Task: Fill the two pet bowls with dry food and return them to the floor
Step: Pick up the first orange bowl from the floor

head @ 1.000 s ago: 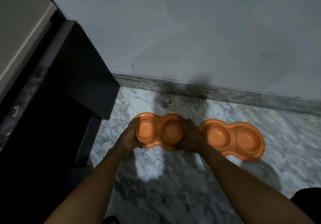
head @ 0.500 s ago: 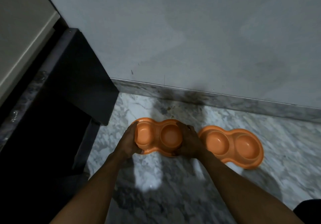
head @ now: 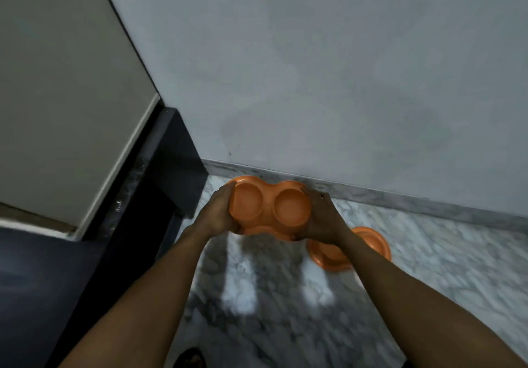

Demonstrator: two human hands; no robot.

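The first double bowl (head: pixel 268 207) was held between the left hand (head: pixel 217 216) and the right hand (head: pixel 323 222), seemingly off the floor (head: pixel 285 296). The second double bowl (head: pixel 374 242) lay on the floor to its right, partly behind the right forearm, before the wall (head: pixel 343 82) — a cabinet base (head: pixel 177 153) stood left.

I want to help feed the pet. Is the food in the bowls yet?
Not yet. Done: nothing filled; no food shows. In hand: the left hand and right hand grip one empty orange bowl. The other bowl lies on the floor. Left: fill both, set them back down.
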